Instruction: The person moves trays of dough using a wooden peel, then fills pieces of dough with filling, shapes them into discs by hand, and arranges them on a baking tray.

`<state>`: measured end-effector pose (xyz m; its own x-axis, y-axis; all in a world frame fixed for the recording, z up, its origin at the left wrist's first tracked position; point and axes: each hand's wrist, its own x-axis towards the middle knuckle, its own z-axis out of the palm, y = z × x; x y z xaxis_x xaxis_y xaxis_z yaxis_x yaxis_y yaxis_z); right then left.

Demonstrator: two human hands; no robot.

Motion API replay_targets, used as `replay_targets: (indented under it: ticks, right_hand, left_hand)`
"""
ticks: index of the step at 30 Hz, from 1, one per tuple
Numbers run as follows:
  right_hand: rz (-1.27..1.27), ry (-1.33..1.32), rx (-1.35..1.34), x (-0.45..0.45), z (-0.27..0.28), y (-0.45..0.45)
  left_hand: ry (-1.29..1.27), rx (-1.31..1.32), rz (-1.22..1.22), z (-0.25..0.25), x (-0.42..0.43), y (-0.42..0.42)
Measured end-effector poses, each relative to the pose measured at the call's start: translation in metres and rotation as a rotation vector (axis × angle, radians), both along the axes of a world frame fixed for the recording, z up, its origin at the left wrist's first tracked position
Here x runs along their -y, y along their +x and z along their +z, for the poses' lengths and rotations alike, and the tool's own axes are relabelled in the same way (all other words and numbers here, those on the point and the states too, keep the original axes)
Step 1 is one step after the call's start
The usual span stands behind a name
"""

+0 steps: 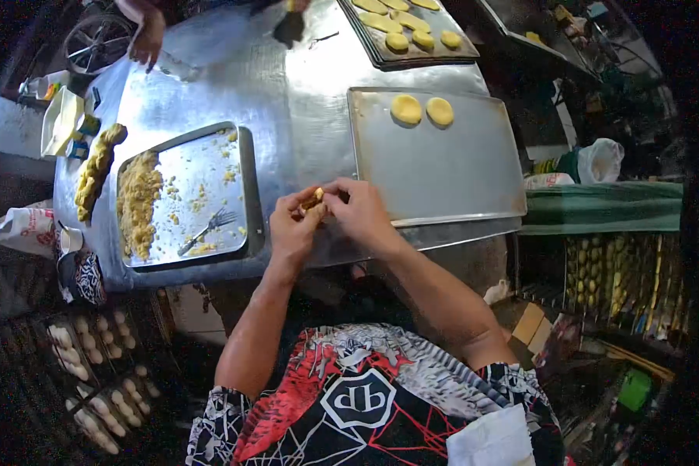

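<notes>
My left hand is closed around a small piece of yellow dough, with something darker in its middle. My right hand pinches the same piece from the other side, and fingers hide much of it. To the left lies a metal tray holding a heap of crumbly yellow filling, scattered crumbs and a fork. A baking sheet sits to the right, near my right hand, with two flat round dough pieces near its far edge.
A long dough roll lies at the table's left edge beside a white container. A stack of trays bears several dough pieces at the back. Another person's hand reaches over the far left. Racks of buns stand below left.
</notes>
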<state>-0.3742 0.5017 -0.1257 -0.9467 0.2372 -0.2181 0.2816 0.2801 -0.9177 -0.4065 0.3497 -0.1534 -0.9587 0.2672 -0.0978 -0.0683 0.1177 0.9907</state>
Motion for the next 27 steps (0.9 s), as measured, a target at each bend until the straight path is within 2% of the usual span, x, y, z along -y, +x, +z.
replay_targets:
  ticks: [1, 2, 4, 7, 8, 10, 12, 14, 15, 19, 23, 26, 27]
  right_hand:
    - [0.027, -0.039, 0.014, -0.003, 0.001, 0.005]
    - [0.055, -0.075, 0.027, -0.004, 0.001, 0.009]
    - [0.137, 0.09, -0.047, -0.006, -0.013, 0.021]
    - [0.171, 0.327, -0.018, -0.005, -0.021, 0.022]
    - [0.171, 0.409, 0.016, -0.006, -0.022, 0.018]
    - [0.191, 0.271, -0.004, -0.009, -0.025, 0.01]
    - [0.159, 0.139, 0.048, -0.008, -0.026, 0.005]
    - [0.281, 0.324, -0.073, -0.008, -0.018, 0.006]
    - [0.325, 0.395, -0.094, -0.007, -0.014, 0.005]
    - [0.341, 0.648, -0.124, 0.01, -0.019, 0.002]
    - [0.316, 0.586, -0.039, 0.014, -0.01, -0.006]
    - [0.326, 0.575, 0.006, 0.018, -0.013, -0.005]
    - [0.315, 0.568, 0.027, 0.016, -0.017, -0.01]
  left_hand:
    - [0.024, 0.229, -0.067, -0.005, 0.006, -0.003]
    - [0.02, 0.328, -0.073, -0.01, 0.009, -0.004]
    - [0.015, 0.524, -0.084, -0.003, 0.014, -0.007]
    - [-0.102, 0.027, -0.232, -0.017, 0.023, 0.003]
    - [-0.166, -0.067, -0.254, -0.023, 0.027, 0.003]
    - [-0.288, -0.239, -0.293, -0.007, 0.027, -0.001]
    - [-0.331, -0.29, -0.301, -0.018, 0.031, -0.015]
    - [-0.33, -0.378, -0.309, -0.025, 0.034, -0.019]
    - [-0.268, -0.339, -0.28, -0.025, 0.033, -0.018]
    - [-0.437, -0.382, -0.204, -0.031, 0.023, -0.014]
    - [-0.244, -0.134, -0.137, 0.003, 0.016, -0.005]
    - [-0.268, -0.256, -0.137, -0.011, 0.012, -0.003]
    - [-0.316, -0.382, -0.165, -0.012, 0.013, -0.006]
